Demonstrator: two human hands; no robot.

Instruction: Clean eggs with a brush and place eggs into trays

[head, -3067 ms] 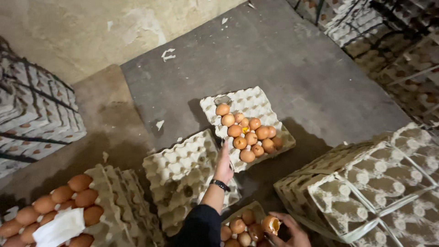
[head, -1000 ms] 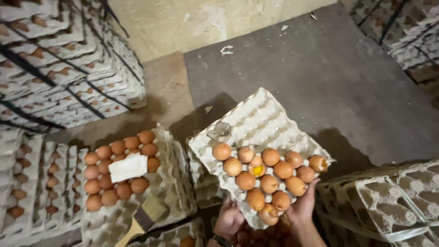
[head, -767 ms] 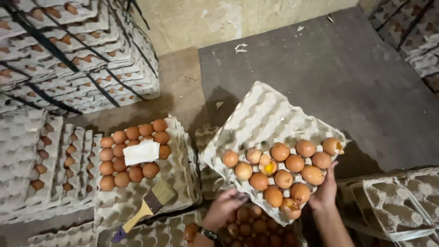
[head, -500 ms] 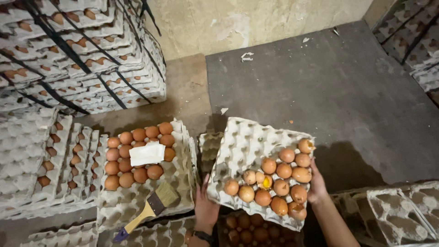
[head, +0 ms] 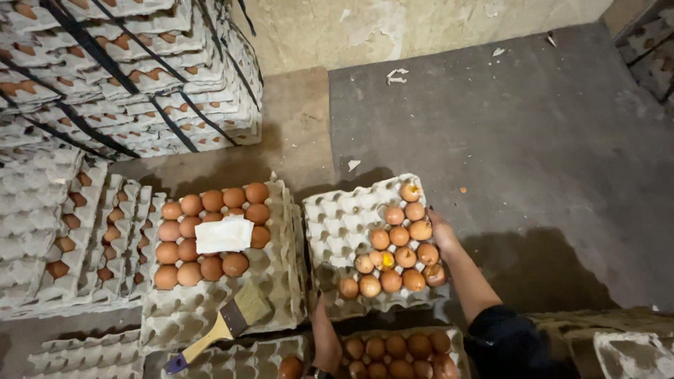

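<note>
Two hands hold one grey egg tray [head: 344, 224]: its near edge is gripped by the left hand [head: 324, 337] and its right edge by the right hand [head: 442, 235], with brown eggs [head: 397, 256] packed toward the right-hand grip and one broken egg [head: 385, 260] among them. Just under the left hand, another tray of eggs [head: 400, 351] is seen. Left of the grip, a paintbrush [head: 225, 324] and a white cloth [head: 223, 234] are laid on a second egg tray [head: 274, 274], and strapped tray stacks [head: 126, 77] are piled farther off.
</note>
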